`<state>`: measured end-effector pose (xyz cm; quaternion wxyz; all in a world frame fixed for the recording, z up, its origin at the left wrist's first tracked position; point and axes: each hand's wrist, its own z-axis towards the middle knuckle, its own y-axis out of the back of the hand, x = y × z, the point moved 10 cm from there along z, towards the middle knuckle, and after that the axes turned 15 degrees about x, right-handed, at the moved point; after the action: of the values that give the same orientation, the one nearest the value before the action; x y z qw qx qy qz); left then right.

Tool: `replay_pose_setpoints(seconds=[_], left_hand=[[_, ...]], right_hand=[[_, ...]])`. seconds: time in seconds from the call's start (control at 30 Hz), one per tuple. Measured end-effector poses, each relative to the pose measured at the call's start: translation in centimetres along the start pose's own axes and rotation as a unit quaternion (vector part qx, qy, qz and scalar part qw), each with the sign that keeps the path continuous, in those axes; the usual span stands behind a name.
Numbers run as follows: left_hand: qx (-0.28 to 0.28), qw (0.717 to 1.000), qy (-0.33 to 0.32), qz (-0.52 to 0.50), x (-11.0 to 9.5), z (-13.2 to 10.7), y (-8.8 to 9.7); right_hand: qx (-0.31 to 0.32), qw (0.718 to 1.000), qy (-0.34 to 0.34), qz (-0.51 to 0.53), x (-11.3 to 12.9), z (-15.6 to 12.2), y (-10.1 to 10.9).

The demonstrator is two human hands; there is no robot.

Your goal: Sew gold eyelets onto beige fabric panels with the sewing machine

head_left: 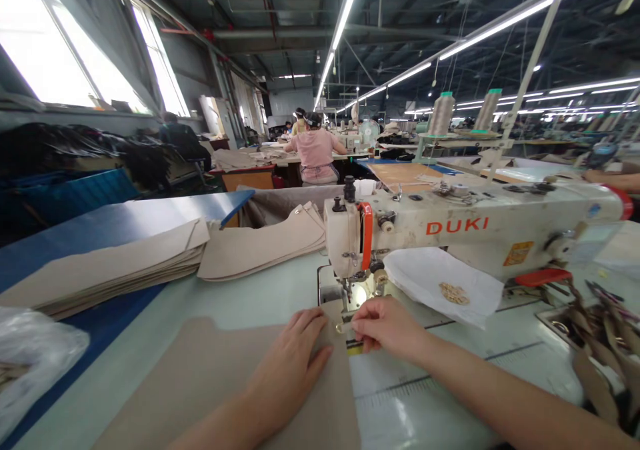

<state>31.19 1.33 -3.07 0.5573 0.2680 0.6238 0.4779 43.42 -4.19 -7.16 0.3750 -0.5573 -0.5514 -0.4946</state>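
On the pale table before the sewing machine, a beige fabric panel is laid flat, its right corner under the needle. Left hand: spread wide, pressed on the panel. Right hand: fingers narrowed to a pinch at the panel's edge; whether anything is gripped cannot be told. Stacked panels are kept far left.

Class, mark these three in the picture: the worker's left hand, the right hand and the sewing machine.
left hand [293, 360]: head view, back of the hand.
right hand [387, 327]: head view, back of the hand.
sewing machine [520, 220]: head view, white arm.
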Motion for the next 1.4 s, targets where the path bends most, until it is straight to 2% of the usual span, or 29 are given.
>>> replay_pose_setpoints(seconds=[0.27, 0.47, 0.63, 0.87, 1.0, 1.1, 1.17, 1.27, 1.33, 1.4], left_hand=[[-0.032, 0.999, 0.015, -0.007, -0.1, -0.4, -0.7], [-0.032, 0.999, -0.031, -0.008, -1.1, 0.9, 0.1], [-0.029, 0.996, -0.065, 0.053, -2.6, 2.4, 0.2], [-0.036, 0.991, -0.063, 0.116, -3.7, 3.2, -0.1], [-0.035, 0.991, -0.062, 0.115, -3.5, 3.3, -0.1], [-0.041, 0.99, -0.067, 0.113, -3.5, 3.2, -0.1], [-0.049, 0.99, -0.072, 0.108, -3.5, 3.2, 0.0], [-0.058, 0.99, -0.077, 0.099, -3.5, 3.1, 0.1], [-0.061, 0.991, -0.079, 0.093, -3.5, 3.0, 0.2], [-0.064, 0.991, -0.08, 0.089, -3.5, 3.1, 0.3]], right_hand=[[0.029, 0.998, -0.05, 0.011, -0.1, 2.4, -0.8], [0.03, 0.996, -0.079, 0.0, 0.1, 2.3, -0.7], [0.033, 0.994, -0.1, -0.027, 0.3, 2.3, -0.6], [0.054, 0.986, -0.1, -0.124, 0.3, 3.2, -0.4], [0.038, 0.973, -0.053, -0.221, 1.3, 2.5, 0.2], [-0.001, 0.951, 0.021, -0.309, 2.5, 0.5, 0.7], [-0.006, 0.924, 0.077, -0.374, 3.2, -0.9, 0.4], [-0.009, 0.843, 0.172, -0.51, 4.1, -2.6, -1.3], [-0.017, 0.788, 0.204, -0.58, 4.3, -3.0, -2.2], [-0.019, 0.768, 0.202, -0.608, 4.2, -2.9, -2.5]])
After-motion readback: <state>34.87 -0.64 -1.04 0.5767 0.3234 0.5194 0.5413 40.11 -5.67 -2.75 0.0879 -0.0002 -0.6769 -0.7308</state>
